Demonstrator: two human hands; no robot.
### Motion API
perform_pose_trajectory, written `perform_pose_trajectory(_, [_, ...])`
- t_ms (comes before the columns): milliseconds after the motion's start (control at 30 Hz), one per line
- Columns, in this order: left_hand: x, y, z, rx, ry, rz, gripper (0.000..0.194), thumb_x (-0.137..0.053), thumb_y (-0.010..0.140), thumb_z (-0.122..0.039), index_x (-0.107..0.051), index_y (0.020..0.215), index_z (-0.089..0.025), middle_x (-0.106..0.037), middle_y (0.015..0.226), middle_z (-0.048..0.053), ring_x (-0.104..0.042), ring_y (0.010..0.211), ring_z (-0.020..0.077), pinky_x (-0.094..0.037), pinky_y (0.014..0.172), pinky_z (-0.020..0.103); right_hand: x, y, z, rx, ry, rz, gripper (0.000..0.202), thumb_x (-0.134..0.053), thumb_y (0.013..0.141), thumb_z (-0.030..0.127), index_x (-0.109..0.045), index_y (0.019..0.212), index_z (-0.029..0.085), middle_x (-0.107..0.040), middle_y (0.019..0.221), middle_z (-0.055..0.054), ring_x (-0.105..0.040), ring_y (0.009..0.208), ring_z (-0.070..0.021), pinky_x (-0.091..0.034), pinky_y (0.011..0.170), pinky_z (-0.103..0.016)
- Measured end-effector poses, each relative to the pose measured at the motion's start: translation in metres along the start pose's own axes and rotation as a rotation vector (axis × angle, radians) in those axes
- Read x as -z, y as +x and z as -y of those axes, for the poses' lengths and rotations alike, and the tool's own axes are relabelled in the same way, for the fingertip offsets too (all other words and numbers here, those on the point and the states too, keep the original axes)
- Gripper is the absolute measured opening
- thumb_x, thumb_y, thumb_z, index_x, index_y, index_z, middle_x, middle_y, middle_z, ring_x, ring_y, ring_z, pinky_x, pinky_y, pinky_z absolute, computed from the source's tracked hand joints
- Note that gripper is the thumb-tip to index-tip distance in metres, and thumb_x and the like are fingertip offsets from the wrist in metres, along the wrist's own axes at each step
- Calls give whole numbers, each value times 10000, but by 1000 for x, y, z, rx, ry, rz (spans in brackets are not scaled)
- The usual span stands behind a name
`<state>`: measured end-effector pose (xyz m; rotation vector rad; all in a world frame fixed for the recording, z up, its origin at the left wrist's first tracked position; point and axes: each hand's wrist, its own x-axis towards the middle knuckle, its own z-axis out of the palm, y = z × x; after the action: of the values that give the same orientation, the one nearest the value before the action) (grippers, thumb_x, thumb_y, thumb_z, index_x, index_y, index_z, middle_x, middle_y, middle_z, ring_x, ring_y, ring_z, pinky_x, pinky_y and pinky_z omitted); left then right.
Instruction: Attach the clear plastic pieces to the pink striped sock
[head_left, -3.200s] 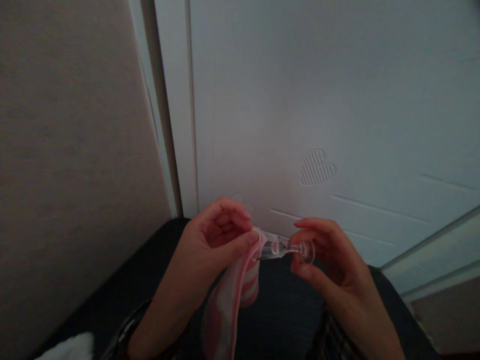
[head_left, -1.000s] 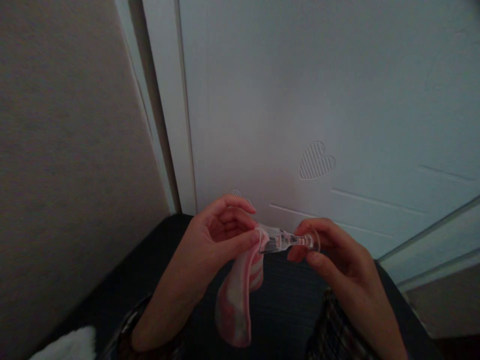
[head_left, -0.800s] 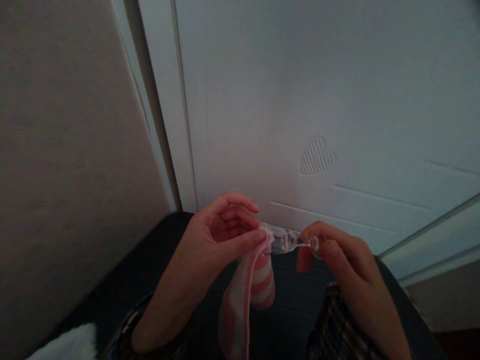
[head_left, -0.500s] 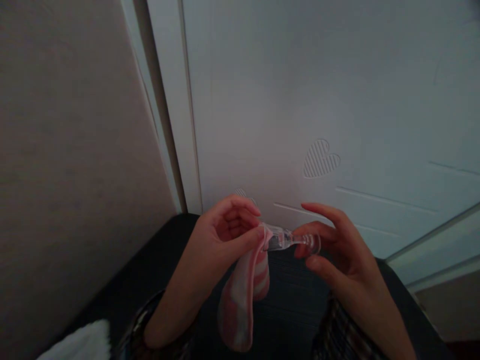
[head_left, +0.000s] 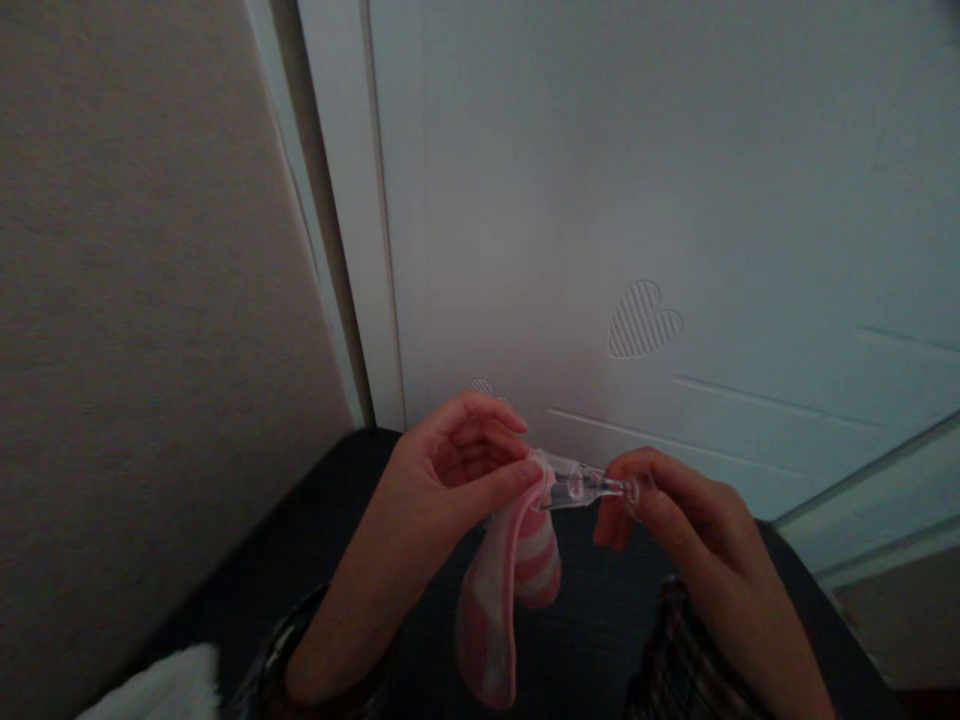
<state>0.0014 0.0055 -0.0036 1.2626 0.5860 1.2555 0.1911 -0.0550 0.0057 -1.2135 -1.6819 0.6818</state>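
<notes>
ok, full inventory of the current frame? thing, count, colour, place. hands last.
Stemmed glass: 1, clear, on its side between the hands
Striped cloth: 1, pink and white, at the glass's mouth, hanging below
Tabletop: 1, dark, under the hands
Fluffy item: 1, white, lower left, cut off
Panel: 1, white, behind the table
Heart motifs: 2, white, on the panel
Wall: 1, brownish grey, left
Sleeves: 2, dark plaid, at the wrists
Left hand: 1, bare, pinching cloth at glass's mouth
Right hand: 1, bare, at glass's foot
</notes>
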Motion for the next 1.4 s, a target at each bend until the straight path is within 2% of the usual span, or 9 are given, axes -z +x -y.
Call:
perform_pose_trajectory(133, [-1,-1,0,-3,-1,7,206,-746,694,-123,-620,829,-215,-635,710,-46,-612,647,80,-482,576,128,-1,0,0,-28,-12,3,454,-354,969,408,-583,643,191,-587,574,9,-559,579,-120,-397,565,-236])
perform_pose_trajectory(267, [-1,-1,-1,-10,42,-35,195,-745,692,-134,-617,822,-206,-615,691,-45,-596,627,78,-470,556,126,-3,0,-2,-4,67,-11,236,-456,934,396,-590,1050,240,-642,706,19,-597,660,-134,-438,638,-245])
perform_pose_trajectory(367, [-2,0,-1,-3,34,-64,185,-727,710,-122,-609,826,-202,-601,685,-52,-583,617,63,-456,549,111,-4,1,-2,9,145,-31,442,-622,849,312,-423,1244,305,-642,816,42,-612,740,-130,-462,726,-244])
perform_pose_trajectory(633, [-2,0,-1,4,-1,-32,194,-743,696,-128,-605,811,-201,-604,699,-51,-593,635,72,-470,566,124,0,-2,1,-3,24,19,103,-599,867,319,-565,947,262,-623,750,51,-589,697,-107,-428,655,-216])
perform_pose_trajectory(900, [-4,0,-4,6,-11,4,185,-736,702,-109,-607,800,-199,-609,723,-47,-592,658,64,-473,582,111,0,0,0,-20,78,88,493,-313,964,471,-555,645,184,-549,579,6,-535,560,-118,-380,551,-247])
perform_pose_trajectory(1000, [-2,0,-2,-10,8,11,170,-726,720,-110,-603,798,-197,-597,725,-52,-579,649,49,-468,583,99,0,3,-3,25,125,62,426,-387,916,547,-639,898,205,-622,661,4,-578,620,-133,-424,599,-246])
perform_pose_trajectory(1133, [0,1,0,-48,45,-14,162,-720,732,-117,-599,801,-199,-592,723,-53,-575,650,47,-468,586,99,-3,4,-4,40,172,17,547,-656,779,495,-466,1254,303,-653,797,44,-607,694,-122,-464,688,-225])
perform_pose_trajectory(1267, [-2,0,-2,-46,41,-32,160,-723,734,-128,-596,800,-200,-591,729,-53,-573,657,50,-472,582,103,-3,3,-1,15,88,-50,256,-658,830,277,-561,1062,329,-638,811,72,-608,721,-85,-451,685,-178])
perform_pose_trajectory(1400, [-3,-1,-2,-41,15,-16,175,-731,728,-129,-603,821,-203,-604,749,-49,-585,683,55,-485,610,112,0,2,-2,-9,50,-17,102,-591,876,313,-605,975,291,-643,753,59,-600,658,-88,-446,628,-192])
